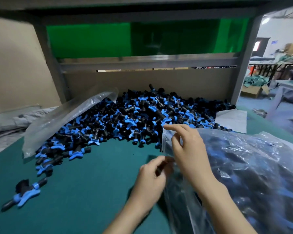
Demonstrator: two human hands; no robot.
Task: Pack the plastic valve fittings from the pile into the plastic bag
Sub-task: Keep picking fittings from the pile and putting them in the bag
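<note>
Though blurred, fitting point(159, 169) between left fingers point(153, 163), beside bag point(167, 144)

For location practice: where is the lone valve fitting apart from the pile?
Head view, lower left: the lone fitting lies on the green mat, nearer than the pile.

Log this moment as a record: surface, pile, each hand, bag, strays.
surface: green table mat
pile: heap of black-and-blue plastic valve fittings at the mat's far side
right hand: holds the edge of the clear plastic bag between thumb and fingers
left hand: grips a dark fitting, blurred, at the bag's mouth
stray: lone black-and-blue fitting lying apart, near left of the mat
other: flat clear empty bag lying on the pile's left side
</note>
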